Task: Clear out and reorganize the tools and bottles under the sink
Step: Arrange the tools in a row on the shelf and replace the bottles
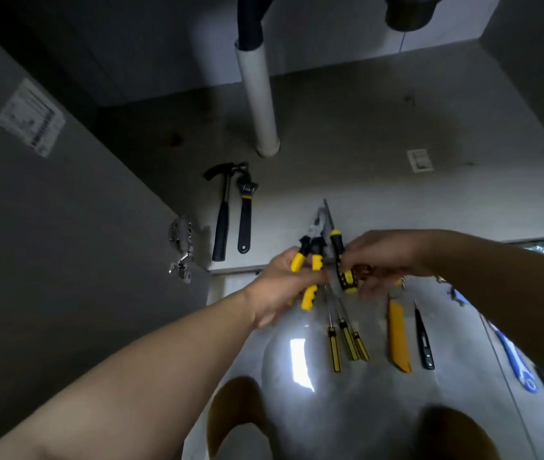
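My left hand (284, 280) grips yellow-and-black pliers (310, 257) by the handles, jaws pointing into the cabinet. My right hand (387, 257) holds a black-and-yellow handled tool (342, 260), its thin blade reaching past the cabinet edge. Both hands hover above the front edge of the cabinet floor (380, 194). On that floor at the left lie a black hammer (222, 224) and an adjustable wrench (245, 214), side by side. On the tiled floor below my hands lie three yellow-striped screwdrivers (347, 343), a yellow utility knife (397, 336) and a thin black tool (423, 340).
A white drain pipe (259, 94) comes down at the cabinet's middle back. The open cabinet door (48, 210) with its hinge (181, 247) stands at the left. A blue-and-white tool (516, 363) lies on the floor at the right. My knees show at the bottom.
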Motion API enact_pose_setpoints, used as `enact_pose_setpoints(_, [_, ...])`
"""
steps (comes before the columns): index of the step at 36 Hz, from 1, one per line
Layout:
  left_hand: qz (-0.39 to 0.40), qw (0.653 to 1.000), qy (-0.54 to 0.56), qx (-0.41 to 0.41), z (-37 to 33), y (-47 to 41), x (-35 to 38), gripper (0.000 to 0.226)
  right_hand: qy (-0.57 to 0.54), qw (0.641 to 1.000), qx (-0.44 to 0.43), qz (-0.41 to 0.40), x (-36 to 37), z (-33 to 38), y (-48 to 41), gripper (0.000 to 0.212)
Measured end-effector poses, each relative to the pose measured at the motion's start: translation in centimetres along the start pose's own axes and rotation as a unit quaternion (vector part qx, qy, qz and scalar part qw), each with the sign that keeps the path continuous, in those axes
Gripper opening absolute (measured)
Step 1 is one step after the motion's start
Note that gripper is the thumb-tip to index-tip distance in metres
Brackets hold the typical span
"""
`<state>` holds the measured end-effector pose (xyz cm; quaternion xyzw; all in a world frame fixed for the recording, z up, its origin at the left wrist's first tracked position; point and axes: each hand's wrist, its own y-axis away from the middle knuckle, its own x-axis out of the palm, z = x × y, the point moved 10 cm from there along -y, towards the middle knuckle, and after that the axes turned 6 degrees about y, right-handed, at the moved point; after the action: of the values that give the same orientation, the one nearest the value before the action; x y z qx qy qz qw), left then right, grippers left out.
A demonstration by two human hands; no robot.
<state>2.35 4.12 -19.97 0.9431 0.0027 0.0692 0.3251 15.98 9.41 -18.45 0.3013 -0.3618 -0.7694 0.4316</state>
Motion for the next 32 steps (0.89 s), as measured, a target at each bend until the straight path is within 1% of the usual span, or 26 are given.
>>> enact_pose_setpoints(2, [-0.090, 0.994, -0.021, 0.052, -2.2, -1.0, -2.0, 0.028, -0.012, 0.996, -0.016, -0.087, -2.0, 1.2, -1.0, 0.023])
enact_pose_setpoints(4, [-0.169, 0.981, -0.052, 0.084, -4.1, -2.0, -4.1, 0.034, -0.013, 0.988, -0.021, -0.154, -3.4, 2.0, -1.9, 0.027])
enact_pose_setpoints(6, [-0.230, 0.964, -0.103, 0.086, -5.3, -3.1, -5.9, 0.045, -0.020, 0.979, -0.029, -0.198, -4.0, 2.7, -2.8, 0.030])
enact_pose_setpoints(8, [-0.283, 0.944, -0.157, 0.068, -5.9, -3.8, -7.5, 0.053, -0.055, 0.972, -0.039, -0.226, -4.3, 3.0, -3.8, 0.029])
enact_pose_setpoints(10, [-0.310, 0.930, -0.190, 0.055, -6.1, -4.3, -8.5, 0.058, -0.088, 0.965, -0.038, -0.244, -4.4, 3.1, -4.7, 0.027])
enact_pose_setpoints(15, [-0.315, 0.917, -0.243, 0.045, -6.1, -5.1, -8.8, 0.064, -0.083, 0.962, -0.033, -0.257, -3.5, 3.7, -6.5, 0.027])
enact_pose_setpoints(18, [-0.320, 0.904, -0.273, 0.074, -6.6, -5.0, -8.4, 0.068, -0.039, 0.963, -0.037, -0.264, -3.0, 4.3, -6.8, 0.025])
enact_pose_setpoints(21, [-0.317, 0.894, -0.298, 0.107, -6.9, -4.7, -8.0, 0.070, 0.003, 0.959, -0.044, -0.281, -2.7, 4.9, -6.7, 0.027])
enact_pose_setpoints(24, [-0.299, 0.883, -0.343, 0.117, -6.1, -4.2, -7.6, 0.079, 0.029, 0.955, -0.041, -0.292, -2.5, 5.1, -6.7, 0.026])
enact_pose_setpoints(26, [-0.288, 0.870, -0.381, 0.124, -5.5, -3.8, -7.3, 0.086, 0.043, 0.954, -0.035, -0.295, -2.4, 5.2, -6.6, 0.021])
enact_pose_setpoints(28, [-0.285, 0.849, -0.423, 0.137, -5.5, -3.3, -7.0, 0.090, 0.041, 0.953, -0.037, -0.299, -2.3, 5.4, -6.5, 0.020])
enact_pose_setpoints(30, [-0.280, 0.837, -0.445, 0.149, -5.4, -2.8, -6.6, 0.089, 0.042, 0.951, -0.040, -0.303, -2.2, 5.7, -6.4, 0.019])
enact_pose_setpoints(32, [-0.265, 0.831, -0.460, 0.167, -5.0, -2.3, -6.1, 0.083, 0.045, 0.949, -0.037, -0.308, -2.1, 5.7, -6.3, 0.019])
